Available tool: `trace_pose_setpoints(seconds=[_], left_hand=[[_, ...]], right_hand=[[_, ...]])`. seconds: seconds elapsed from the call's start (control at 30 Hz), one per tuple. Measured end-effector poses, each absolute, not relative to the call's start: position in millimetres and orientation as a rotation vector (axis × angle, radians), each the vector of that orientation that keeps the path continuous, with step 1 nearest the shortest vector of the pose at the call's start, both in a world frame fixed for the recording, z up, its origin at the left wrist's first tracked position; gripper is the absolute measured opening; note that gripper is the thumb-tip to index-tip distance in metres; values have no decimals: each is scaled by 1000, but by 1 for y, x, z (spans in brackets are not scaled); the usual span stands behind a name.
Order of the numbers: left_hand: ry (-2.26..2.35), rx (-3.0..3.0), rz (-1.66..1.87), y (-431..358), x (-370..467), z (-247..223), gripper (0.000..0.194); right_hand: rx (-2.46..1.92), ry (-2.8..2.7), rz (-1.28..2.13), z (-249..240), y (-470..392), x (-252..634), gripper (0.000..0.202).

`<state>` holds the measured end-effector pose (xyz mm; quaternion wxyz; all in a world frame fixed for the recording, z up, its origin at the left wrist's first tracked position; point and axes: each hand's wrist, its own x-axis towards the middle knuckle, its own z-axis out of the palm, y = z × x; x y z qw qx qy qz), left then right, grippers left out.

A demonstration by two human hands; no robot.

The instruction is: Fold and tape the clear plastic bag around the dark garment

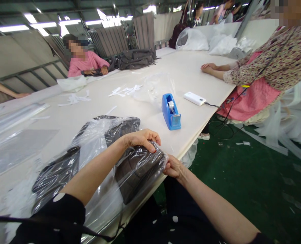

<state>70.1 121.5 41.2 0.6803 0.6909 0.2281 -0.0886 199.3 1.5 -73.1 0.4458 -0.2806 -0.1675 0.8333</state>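
A dark garment wrapped in a clear plastic bag [130, 169] lies on the near edge of the white table [130, 101]. My left hand [141, 138] rests on top of the bag's end, fingers curled and pinching the plastic. My right hand [173, 166] grips the bag's open end at the table edge. A blue tape dispenser [171, 112] stands just beyond my hands.
A white power bank [194, 98] with a cable lies near the right edge. Paper scraps [125, 90] and clear plastic sheets [15, 135] lie on the table. A person in pink [85, 62] sits at the far side, another stands at right [262, 71]. Grey bags [135, 58] sit farther back.
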Motion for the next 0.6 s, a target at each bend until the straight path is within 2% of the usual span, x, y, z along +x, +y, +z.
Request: trace_pose_setpoints(seconds=[0.2,0.4,0.6], left_hand=[[515,1514,-238,121,71,37,49],[505,1487,-250,116,72,27,49],[458,1482,-259,116,78,12,50]], right_hand=[[-440,-250,2104,-82,-9,192,15],[-281,-221,2204,-87,-22,193,26],[-337,-147,2297,-90,-31,196,36]])
